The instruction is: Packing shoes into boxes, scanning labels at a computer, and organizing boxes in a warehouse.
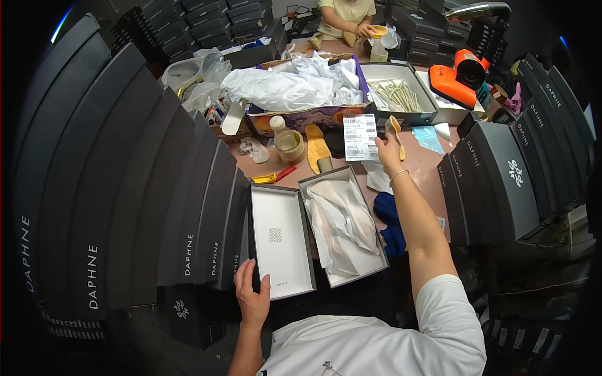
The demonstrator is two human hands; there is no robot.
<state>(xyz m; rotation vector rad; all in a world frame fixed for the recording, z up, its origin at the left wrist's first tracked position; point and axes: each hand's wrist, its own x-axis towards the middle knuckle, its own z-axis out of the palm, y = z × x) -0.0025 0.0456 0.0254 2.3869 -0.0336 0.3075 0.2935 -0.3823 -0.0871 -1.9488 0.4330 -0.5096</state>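
Through my feed, the shoebox lid point(282, 250) shows a smooth, matt white lining that looks like card. Beside it I see thin, creased tissue paper point(342, 229), slightly translucent. The label sheet point(359, 135) reads to me as smooth white paper. The stacked boxes point(119, 169) look like matt dark cardboard. I make out a see-through bottle point(288, 145), though I cannot tell glass from plastic. The orange tool point(446, 88) has smooth, hard-looking plastic, and the pipe point(476, 10) above it gleams like polished metal. The blue cloth point(390, 219) looks soft and matt; the tabletop point(433, 182), smooth.
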